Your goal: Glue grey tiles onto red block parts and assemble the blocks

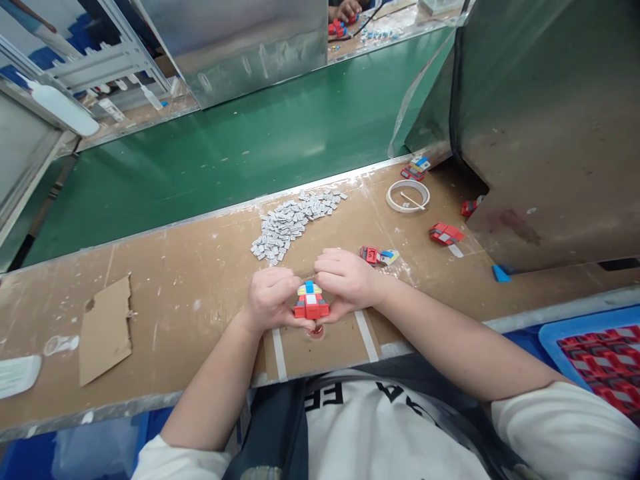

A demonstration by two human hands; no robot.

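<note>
At the right, beside the brown worktable point(190, 293), a blue tray point(590, 324) held many red-and-grey pieces point(600, 367). Above the table's near edge, the left hand point(270, 297) and right hand point(350, 283) together gripped a small red toy point(311, 307) between them.

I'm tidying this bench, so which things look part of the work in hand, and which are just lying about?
Likely part of the work:
red toy piece, held between left hand and right hand
gray tile pile, probably
blue tray of red pieces

Apparently lying about:
torn cardboard
white ring
blue scrap
</note>
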